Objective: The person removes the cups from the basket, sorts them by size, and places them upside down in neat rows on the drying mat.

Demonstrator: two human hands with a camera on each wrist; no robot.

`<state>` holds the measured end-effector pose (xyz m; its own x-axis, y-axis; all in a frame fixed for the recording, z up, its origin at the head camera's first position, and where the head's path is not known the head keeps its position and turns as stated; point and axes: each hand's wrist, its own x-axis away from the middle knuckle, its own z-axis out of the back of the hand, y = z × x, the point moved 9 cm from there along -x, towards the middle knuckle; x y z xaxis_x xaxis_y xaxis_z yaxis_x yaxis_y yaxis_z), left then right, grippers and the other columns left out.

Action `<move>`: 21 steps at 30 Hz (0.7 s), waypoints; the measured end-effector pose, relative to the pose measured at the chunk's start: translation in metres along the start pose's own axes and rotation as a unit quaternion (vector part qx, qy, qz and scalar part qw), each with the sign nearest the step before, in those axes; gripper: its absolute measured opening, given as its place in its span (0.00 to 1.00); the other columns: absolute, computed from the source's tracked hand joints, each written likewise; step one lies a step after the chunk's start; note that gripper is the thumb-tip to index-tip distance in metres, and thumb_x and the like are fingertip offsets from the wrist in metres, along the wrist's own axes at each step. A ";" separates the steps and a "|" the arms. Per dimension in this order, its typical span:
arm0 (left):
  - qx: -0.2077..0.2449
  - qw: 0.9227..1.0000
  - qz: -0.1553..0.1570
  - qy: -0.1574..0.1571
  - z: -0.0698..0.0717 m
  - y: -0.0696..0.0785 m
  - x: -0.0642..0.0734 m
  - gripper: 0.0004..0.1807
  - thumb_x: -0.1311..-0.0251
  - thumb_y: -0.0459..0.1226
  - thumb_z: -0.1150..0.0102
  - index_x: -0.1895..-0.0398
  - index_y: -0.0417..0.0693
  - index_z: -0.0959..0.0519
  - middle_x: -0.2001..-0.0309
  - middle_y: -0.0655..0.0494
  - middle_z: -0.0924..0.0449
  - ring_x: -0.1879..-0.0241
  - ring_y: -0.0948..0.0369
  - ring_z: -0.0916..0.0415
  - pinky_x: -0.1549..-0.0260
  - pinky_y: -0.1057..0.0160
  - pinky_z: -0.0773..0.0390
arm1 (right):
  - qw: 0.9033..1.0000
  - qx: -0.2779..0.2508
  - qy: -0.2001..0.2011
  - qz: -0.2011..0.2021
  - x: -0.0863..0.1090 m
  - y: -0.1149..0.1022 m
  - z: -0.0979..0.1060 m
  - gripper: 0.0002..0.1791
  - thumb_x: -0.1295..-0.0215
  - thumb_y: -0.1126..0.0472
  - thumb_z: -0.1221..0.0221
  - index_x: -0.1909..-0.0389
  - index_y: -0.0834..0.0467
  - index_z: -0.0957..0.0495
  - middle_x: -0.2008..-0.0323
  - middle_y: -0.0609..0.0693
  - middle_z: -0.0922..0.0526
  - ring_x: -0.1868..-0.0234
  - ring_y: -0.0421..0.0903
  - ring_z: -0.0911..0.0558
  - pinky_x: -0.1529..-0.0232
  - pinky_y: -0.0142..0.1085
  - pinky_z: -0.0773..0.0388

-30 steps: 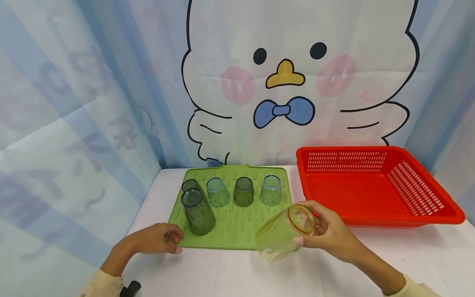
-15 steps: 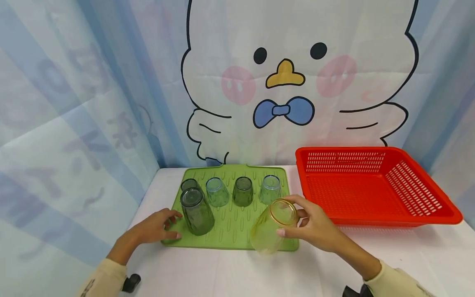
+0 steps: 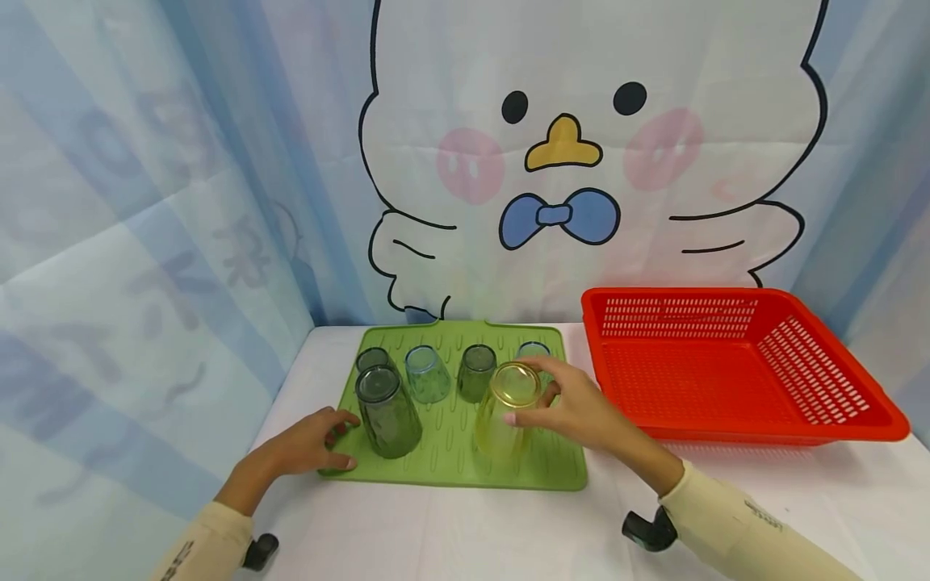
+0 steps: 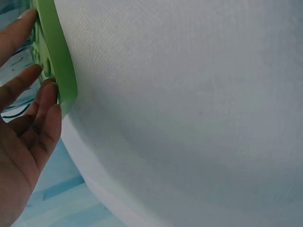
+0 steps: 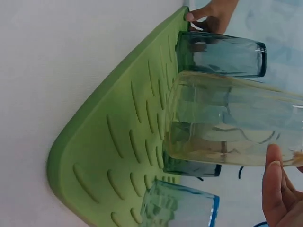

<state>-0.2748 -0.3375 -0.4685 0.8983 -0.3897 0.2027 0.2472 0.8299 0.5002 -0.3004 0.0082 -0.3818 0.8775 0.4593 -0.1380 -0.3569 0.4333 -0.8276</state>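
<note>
My right hand (image 3: pixel 570 407) grips a tall yellow-tinted drinking glass (image 3: pixel 501 424) near its base. The glass is upside down, its rim close over the ribbed green drying mat (image 3: pixel 446 464). In the right wrist view the yellow glass (image 5: pixel 227 120) overlaps other glasses behind it. My left hand (image 3: pixel 308 442) rests at the mat's left edge with relaxed fingers; the left wrist view shows its fingertips (image 4: pixel 32 71) on the mat's border (image 4: pixel 61 56). Beside it stands a tall dark grey-green glass (image 3: pixel 390 420), upside down.
Along the back of the mat stand short upturned glasses: a dark one (image 3: pixel 373 359) at left, a bluish one (image 3: pixel 429 378), a dark one (image 3: pixel 475 375), and a bluish one (image 3: pixel 534 350) partly behind my right hand. A red basket (image 3: pixel 679 387) sits at right. Printed curtains hang behind and left.
My right hand has carried the yellow glass left and back over the mat, turning it from tilted to nearly upright, base up. The left hand has shifted slightly back along the mat's edge.
</note>
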 end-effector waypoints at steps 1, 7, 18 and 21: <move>-0.001 1.000 0.000 -0.001 0.000 0.000 0.000 0.35 0.47 0.47 0.25 0.40 0.38 0.26 0.55 0.49 0.23 0.57 0.56 0.25 0.55 0.54 0.21 | 1.000 0.003 0.000 -0.001 -0.003 0.000 -0.002 0.40 0.52 0.47 0.23 0.37 0.48 0.26 0.59 0.48 0.18 0.72 0.46 0.21 0.73 0.36 0.21; 0.010 1.000 0.006 -0.008 -0.001 0.001 0.002 0.35 0.47 0.46 0.25 0.39 0.39 0.26 0.53 0.47 0.24 0.55 0.54 0.24 0.55 0.53 0.21 | 1.000 0.021 -0.003 -0.002 -0.017 0.003 -0.013 0.39 0.52 0.46 0.23 0.38 0.49 0.25 0.53 0.47 0.19 0.72 0.47 0.23 0.73 0.36 0.21; 0.013 1.000 0.002 -0.007 -0.002 0.001 0.000 0.35 0.47 0.45 0.25 0.40 0.39 0.27 0.53 0.47 0.24 0.56 0.55 0.24 0.55 0.54 0.21 | 0.999 0.049 -0.014 -0.005 -0.032 0.003 -0.030 0.42 0.52 0.45 0.23 0.35 0.50 0.27 0.53 0.46 0.19 0.69 0.48 0.23 0.70 0.38 0.21; 0.011 1.000 0.002 -0.007 -0.001 0.001 0.000 0.35 0.47 0.46 0.25 0.40 0.39 0.27 0.53 0.47 0.24 0.56 0.55 0.24 0.56 0.54 0.21 | 0.998 0.055 -0.016 0.004 -0.036 0.002 -0.035 0.41 0.51 0.45 0.23 0.36 0.50 0.26 0.54 0.46 0.18 0.70 0.45 0.23 0.69 0.37 0.21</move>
<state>-0.2737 -0.3365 -0.4692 0.8943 -0.3921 0.2157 0.2359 0.8226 0.5174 -0.3218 -0.0347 -0.3979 0.8642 0.4873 -0.1254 -0.3984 0.5105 -0.7621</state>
